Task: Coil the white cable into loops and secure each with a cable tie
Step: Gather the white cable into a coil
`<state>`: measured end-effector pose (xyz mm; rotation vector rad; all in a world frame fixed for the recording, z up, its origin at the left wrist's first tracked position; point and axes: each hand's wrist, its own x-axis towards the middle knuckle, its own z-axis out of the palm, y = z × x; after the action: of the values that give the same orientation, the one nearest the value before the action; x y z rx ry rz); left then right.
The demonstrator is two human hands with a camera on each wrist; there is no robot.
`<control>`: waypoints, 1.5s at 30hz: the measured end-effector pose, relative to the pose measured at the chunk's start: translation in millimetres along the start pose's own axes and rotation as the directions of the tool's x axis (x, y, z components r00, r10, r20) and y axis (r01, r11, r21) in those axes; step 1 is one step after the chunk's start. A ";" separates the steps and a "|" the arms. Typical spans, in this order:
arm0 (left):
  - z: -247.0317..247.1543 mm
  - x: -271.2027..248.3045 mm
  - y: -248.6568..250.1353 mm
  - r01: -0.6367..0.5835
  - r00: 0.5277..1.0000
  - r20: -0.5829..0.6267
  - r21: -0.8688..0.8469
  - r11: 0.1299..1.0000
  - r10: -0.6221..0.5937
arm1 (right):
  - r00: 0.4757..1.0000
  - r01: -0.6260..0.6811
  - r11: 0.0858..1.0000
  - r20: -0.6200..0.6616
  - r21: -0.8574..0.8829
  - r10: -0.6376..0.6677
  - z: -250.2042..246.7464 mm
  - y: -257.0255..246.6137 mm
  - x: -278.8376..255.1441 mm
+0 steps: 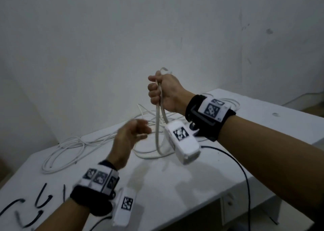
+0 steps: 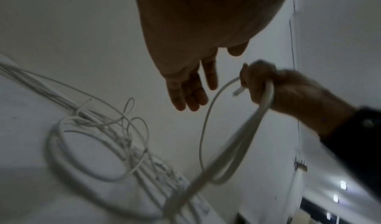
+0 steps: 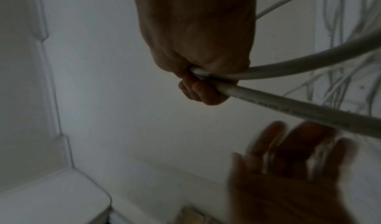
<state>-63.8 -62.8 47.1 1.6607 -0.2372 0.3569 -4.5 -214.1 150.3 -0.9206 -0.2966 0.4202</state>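
Observation:
My right hand (image 1: 158,90) is raised above the table and grips a loop of thick white cable (image 1: 158,125); the loop hangs down to the tabletop. In the right wrist view the fist (image 3: 198,74) closes round two strands of the cable (image 3: 288,67). The left wrist view shows the same fist (image 2: 266,87) with the hanging cable loop (image 2: 208,118). My left hand (image 1: 133,132) hovers lower left of the loop, fingers loosely spread, holding nothing, blurred. More white cable (image 1: 66,148) lies tangled on the table. Several black cable ties (image 1: 42,197) lie at the front left.
The white table (image 1: 175,187) stands against a white wall (image 1: 122,37). A black wire (image 1: 243,174) runs from my right wrist device over the table's front edge. More thin white cables (image 2: 92,129) pile up at the table's back.

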 end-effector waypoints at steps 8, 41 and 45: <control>-13.4 78.7 93.6 0.306 0.952 -0.041 0.043 0.951 -0.304 | 0.966 0.211 0.613 0.260 -0.762 -0.009 -8.5 56.9 -42.4; -6.0 30.8 86.3 -0.295 0.856 -0.423 0.076 0.953 0.299 | 0.923 0.379 0.767 0.263 -0.517 -0.279 64.8 25.4 -14.2; -21.0 45.7 97.5 0.012 0.984 -0.177 0.207 0.978 0.025 | 0.916 0.400 0.594 0.330 -0.698 -0.230 59.6 45.2 -19.8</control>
<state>-58.3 -51.5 156.0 1.8205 -0.0724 0.5482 -57.0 -157.5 146.3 -1.6225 -0.8688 0.0255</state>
